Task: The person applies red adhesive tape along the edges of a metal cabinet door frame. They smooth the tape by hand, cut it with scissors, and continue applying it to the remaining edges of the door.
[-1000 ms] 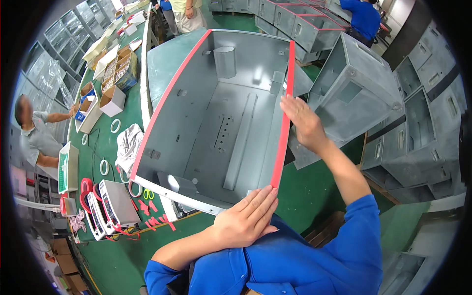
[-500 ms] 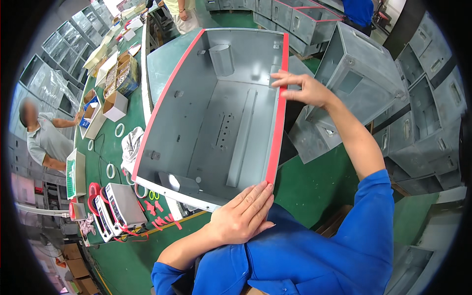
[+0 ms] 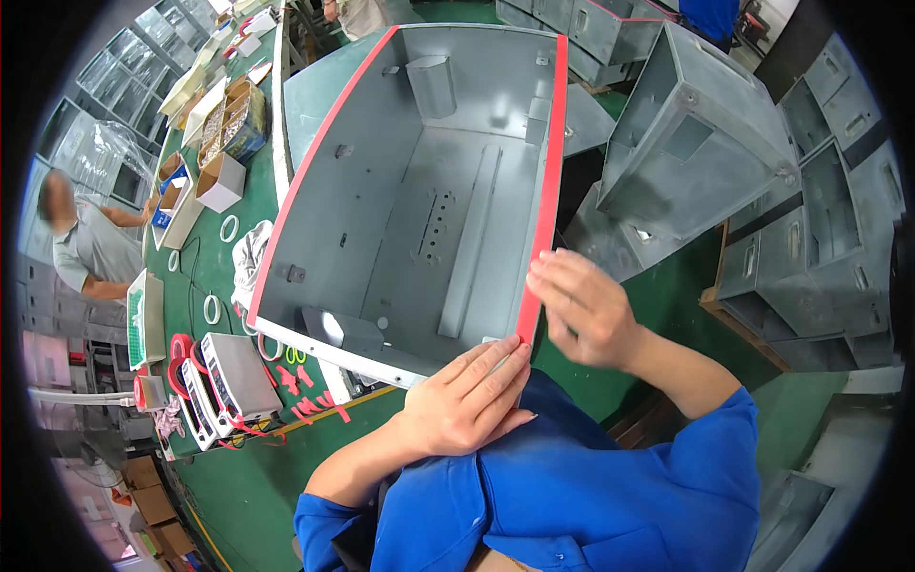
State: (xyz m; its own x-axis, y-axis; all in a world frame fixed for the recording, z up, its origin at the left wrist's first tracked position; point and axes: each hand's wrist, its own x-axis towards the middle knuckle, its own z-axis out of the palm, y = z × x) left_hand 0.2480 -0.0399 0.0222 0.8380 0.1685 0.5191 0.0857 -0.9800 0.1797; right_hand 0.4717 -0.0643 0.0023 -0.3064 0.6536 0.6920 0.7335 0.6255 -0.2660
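Note:
A grey sheet-metal cabinet [image 3: 429,229] lies with its open side up. Red tape [image 3: 318,173] runs along its left rim, and a second strip of red tape [image 3: 551,172] covers the right rim. My left hand [image 3: 465,398] lies flat with its fingers stretched over the near right corner, on the end of the right strip. My right hand [image 3: 591,313] touches that same strip a little farther up. Its fingertips rest on the tape and its thumb is held apart beneath. Neither hand shows anything held.
A green-topped bench [image 3: 276,324] at left bears white tape rolls [image 3: 212,307], red tape pieces [image 3: 310,405], a boxed electrical device [image 3: 238,372] and cardboard bins [image 3: 221,181]. Another metal cabinet [image 3: 705,133] stands at right. A person [image 3: 91,243] works across the bench.
My right hand has come down the right rim toward me, from its upper part to near the left hand. My left hand stays on the near corner. The view has shifted slightly.

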